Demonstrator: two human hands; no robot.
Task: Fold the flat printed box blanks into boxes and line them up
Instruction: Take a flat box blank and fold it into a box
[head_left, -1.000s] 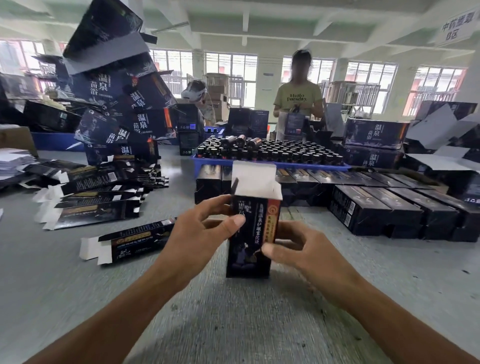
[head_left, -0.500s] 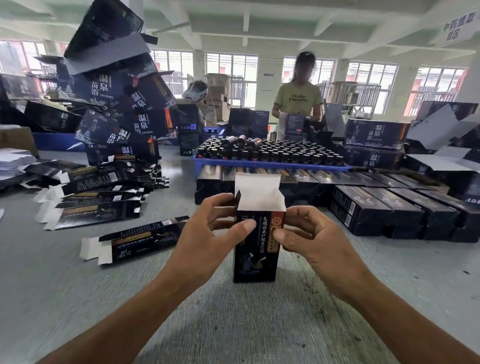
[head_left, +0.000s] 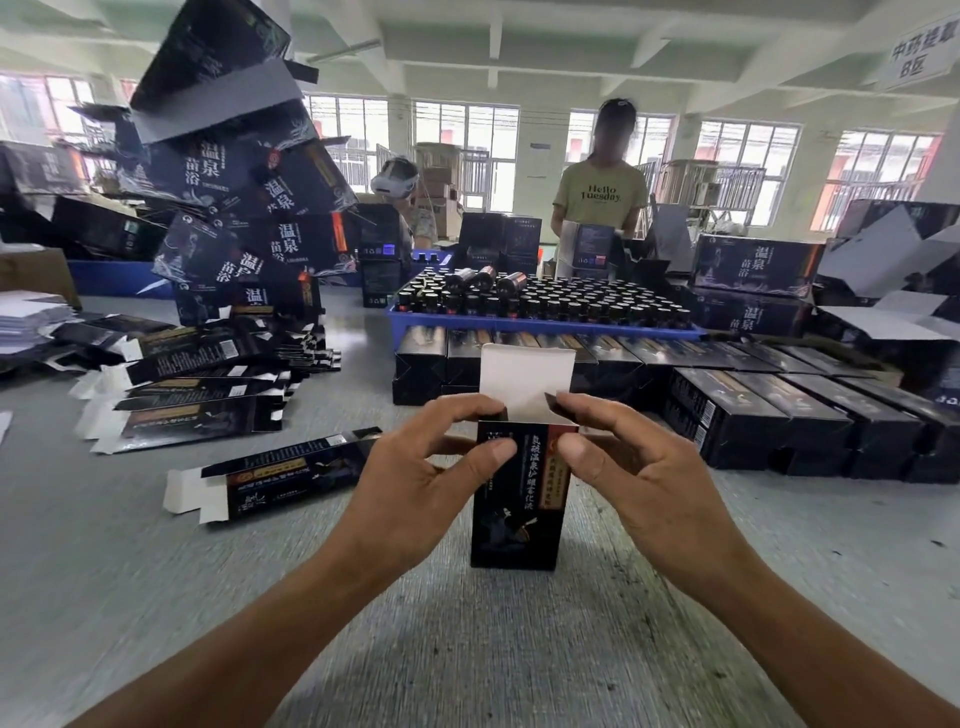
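Observation:
A dark printed box (head_left: 519, 499) stands upright on the grey table, its white lid flap (head_left: 524, 379) sticking straight up. My left hand (head_left: 415, 483) grips its upper left side, thumb on the front face and fingers curled over the top edge. My right hand (head_left: 644, 467) holds the upper right side the same way, fingertips on the side flap. A flat blank (head_left: 275, 475) lies to the left. More flat blanks (head_left: 197, 379) are heaped further left. Folded boxes (head_left: 769, 415) lie lined up in rows behind and to the right.
A blue tray (head_left: 540, 325) full of dark bottles stands behind the folded rows. A tall leaning pile of large dark cartons (head_left: 239, 197) rises at the left. A person in a yellow shirt (head_left: 602, 197) works at the far side. Large open cartons (head_left: 883, 291) crowd the right.
The box has been turned front-on and set upright on the table. Both hands have slid up to its top edge, by the raised lid flap.

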